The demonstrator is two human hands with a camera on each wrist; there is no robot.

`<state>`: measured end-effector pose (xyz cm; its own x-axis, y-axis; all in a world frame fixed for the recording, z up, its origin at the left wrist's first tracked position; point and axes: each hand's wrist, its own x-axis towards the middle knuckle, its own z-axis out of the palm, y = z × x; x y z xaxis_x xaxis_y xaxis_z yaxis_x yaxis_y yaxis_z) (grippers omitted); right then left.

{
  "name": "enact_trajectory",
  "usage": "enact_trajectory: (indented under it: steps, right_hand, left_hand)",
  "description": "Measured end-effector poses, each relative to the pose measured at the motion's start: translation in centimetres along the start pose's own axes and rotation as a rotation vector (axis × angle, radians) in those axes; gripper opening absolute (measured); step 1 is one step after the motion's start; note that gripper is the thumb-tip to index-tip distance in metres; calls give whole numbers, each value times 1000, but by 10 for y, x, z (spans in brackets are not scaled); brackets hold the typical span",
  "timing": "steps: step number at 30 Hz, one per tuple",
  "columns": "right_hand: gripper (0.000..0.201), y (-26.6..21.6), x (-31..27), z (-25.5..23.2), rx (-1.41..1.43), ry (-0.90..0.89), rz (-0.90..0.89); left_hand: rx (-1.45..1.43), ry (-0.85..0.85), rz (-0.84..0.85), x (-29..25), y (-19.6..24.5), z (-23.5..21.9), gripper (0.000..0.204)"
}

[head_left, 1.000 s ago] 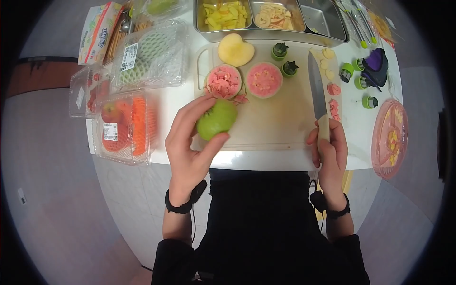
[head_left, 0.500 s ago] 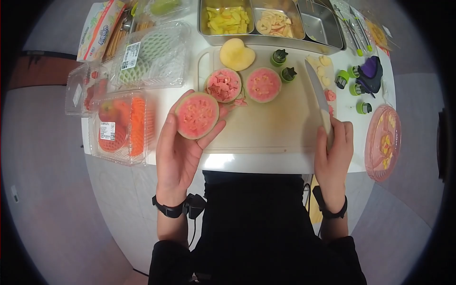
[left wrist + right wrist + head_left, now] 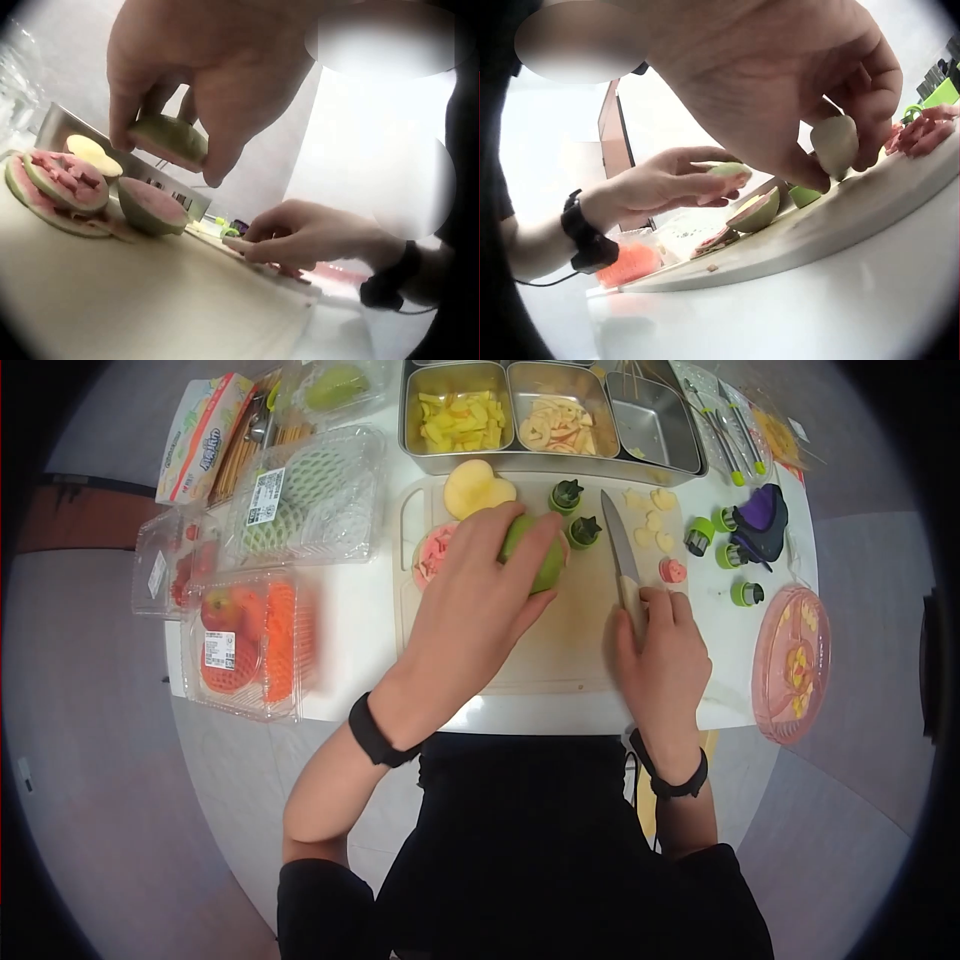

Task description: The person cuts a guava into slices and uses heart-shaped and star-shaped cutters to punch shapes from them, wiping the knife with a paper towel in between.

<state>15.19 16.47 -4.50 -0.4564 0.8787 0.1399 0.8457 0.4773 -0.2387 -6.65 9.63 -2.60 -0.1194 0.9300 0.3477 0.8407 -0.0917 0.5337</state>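
Observation:
In the head view the left hand point(image 3: 465, 605) grips a green-skinned guava half point(image 3: 537, 552) above the cutting board point(image 3: 510, 682). The left wrist view shows that held half point(image 3: 169, 140) with its pink cut face down, over another guava half point(image 3: 154, 206) lying on the board. A hollowed guava half point(image 3: 434, 552) with pink scraps sits at the board's left, partly behind the hand. The right hand point(image 3: 665, 660) holds the pale handle of a knife point(image 3: 619, 540), whose blade lies along the board's right part, pointing away. In the right wrist view the fingers pinch the handle end point(image 3: 835, 146).
A yellow fruit piece point(image 3: 478, 490) and two green cutters point(image 3: 583, 533) stand at the board's back. Beyond is a metal tray point(image 3: 500, 462) of cut fruit. Plastic boxes point(image 3: 250, 645) lie left; more cutters point(image 3: 747, 594) and a pink dish point(image 3: 792, 665) are right.
The left hand turned the guava half from pink face up to green skin up and carried it rightward over the board. The right hand still holds the knife. The head view has shifted slightly.

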Motion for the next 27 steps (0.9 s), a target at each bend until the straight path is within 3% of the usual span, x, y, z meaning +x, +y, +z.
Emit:
enact_trajectory:
  steps: [15, 21, 24, 27]
  right_hand:
    - [28, 10, 1, -1, 90, -39, -25]
    - [29, 11, 0, -1, 116, -53, -12]
    - [30, 11, 0, -1, 119, -63, 14]
    - [29, 11, 1, -2, 103, -62, -6]
  left_hand:
    - [337, -223, 75, 22, 1, 12, 67]
    - [340, -205, 57, 30, 1, 16, 69]
    - [464, -65, 129, 35, -8, 25, 68]
    - [445, -88, 77, 44, -3, 20, 65]
